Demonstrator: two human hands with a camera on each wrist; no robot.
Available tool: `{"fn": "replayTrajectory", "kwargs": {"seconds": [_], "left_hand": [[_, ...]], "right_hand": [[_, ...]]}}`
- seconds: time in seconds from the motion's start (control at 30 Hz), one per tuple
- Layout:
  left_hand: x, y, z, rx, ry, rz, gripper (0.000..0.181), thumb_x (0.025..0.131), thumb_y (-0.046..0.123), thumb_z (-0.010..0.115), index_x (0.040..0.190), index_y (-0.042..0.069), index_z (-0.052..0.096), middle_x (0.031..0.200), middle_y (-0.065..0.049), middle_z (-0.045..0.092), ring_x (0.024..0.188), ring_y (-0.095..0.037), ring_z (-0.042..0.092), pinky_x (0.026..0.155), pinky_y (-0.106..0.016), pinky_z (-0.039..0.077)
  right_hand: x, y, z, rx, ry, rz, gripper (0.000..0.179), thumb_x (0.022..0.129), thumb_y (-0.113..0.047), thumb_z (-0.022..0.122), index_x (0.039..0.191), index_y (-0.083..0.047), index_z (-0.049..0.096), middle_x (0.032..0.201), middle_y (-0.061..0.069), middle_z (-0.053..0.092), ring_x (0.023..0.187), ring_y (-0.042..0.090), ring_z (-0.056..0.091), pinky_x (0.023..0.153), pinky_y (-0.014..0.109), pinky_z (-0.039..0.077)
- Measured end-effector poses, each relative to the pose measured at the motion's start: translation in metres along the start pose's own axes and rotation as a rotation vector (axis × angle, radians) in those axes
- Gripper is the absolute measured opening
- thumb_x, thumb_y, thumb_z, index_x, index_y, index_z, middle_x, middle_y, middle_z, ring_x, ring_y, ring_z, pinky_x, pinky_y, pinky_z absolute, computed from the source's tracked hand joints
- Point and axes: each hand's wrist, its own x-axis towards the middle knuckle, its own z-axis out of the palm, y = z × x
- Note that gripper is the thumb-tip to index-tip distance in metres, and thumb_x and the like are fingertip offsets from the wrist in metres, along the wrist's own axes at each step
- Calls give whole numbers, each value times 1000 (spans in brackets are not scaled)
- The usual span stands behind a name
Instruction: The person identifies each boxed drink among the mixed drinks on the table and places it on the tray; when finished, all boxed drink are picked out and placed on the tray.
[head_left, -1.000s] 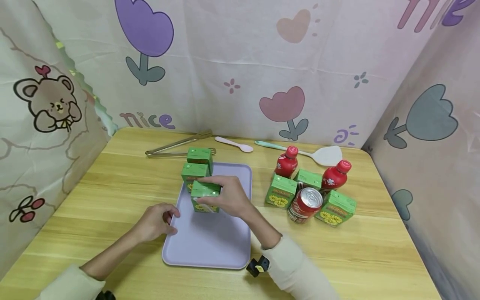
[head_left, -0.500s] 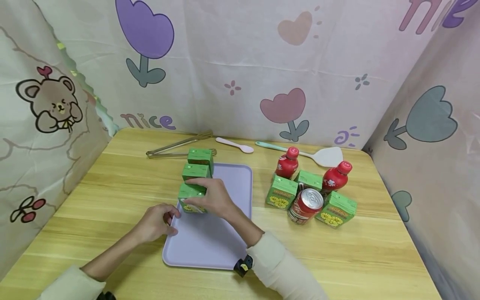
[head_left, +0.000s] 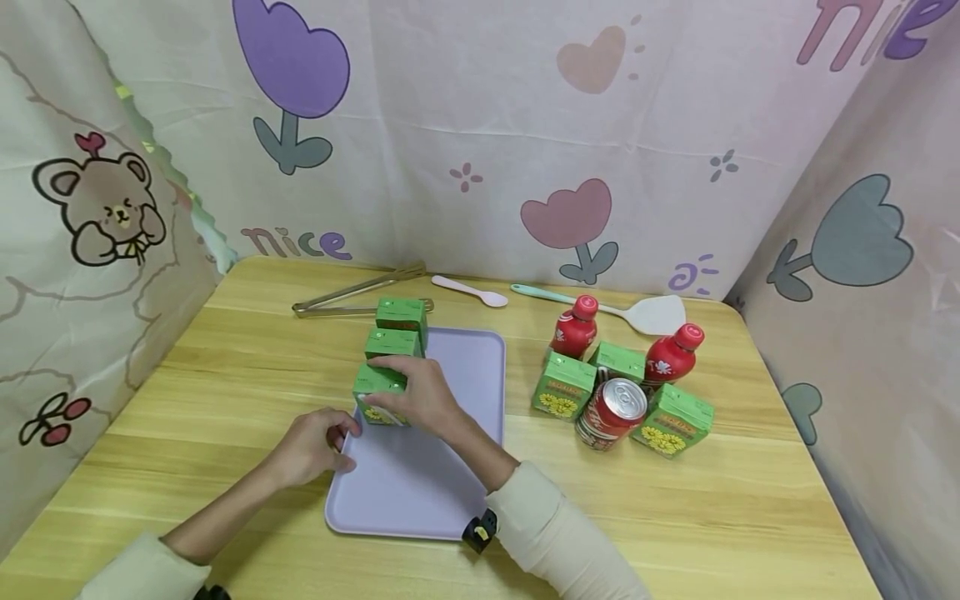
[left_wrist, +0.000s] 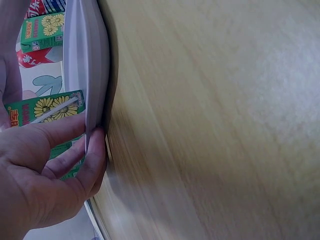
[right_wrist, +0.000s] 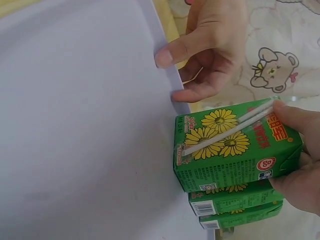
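While my left hand [head_left: 313, 446] stays at the left rim of the tray [head_left: 420, 492], pinching it between thumb and fingers, my right hand [head_left: 423, 396] has brought the front box [head_left: 380, 380] leftward to the tray's left edge. A second ago that box stood out to the right of the second box [head_left: 393, 342]; now it sits slightly left of it. My right thumb and fingers pinch the front box, so it lies between my hands, a little beyond my left fingers. Behind it, the second box and third box [head_left: 401, 312], along the tray's left side, have not shifted. Right of the tray, the can [head_left: 611, 414] stands where it was.
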Motion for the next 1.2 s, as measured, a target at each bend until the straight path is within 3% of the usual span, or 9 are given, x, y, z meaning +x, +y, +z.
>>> {"fn": "replayTrajectory", "kwargs": {"seconds": [0.43, 0.93, 1.2], "left_hand": [[2, -1, 0, 8, 6, 8, 34, 63, -2, 81, 92, 3, 65, 82, -6, 54, 74, -17, 49, 57, -21, 42], [1, -2, 2, 13, 4, -5, 34, 63, -2, 81, 93, 3, 65, 83, -6, 55, 75, -17, 49, 56, -21, 43], [2, -2, 2, 8, 10, -9, 35, 62, -3, 81, 93, 3, 65, 82, -6, 55, 74, -17, 49, 57, -21, 43]], "right_hand": [[-4, -3, -2, -39, -69, 19, 53, 81, -32, 74, 128, -16, 57, 128, 3, 60, 104, 11, 60, 82, 16, 46], [-15, -4, -12, -203, -45, -195, 59, 82, -34, 73, 134, -12, 52, 136, 1, 55, 128, 16, 48, 104, 27, 42], [-29, -13, -37, -134, -54, -228, 60, 83, -32, 72, 135, -13, 50, 137, 1, 54, 129, 14, 47, 105, 30, 41]]}}
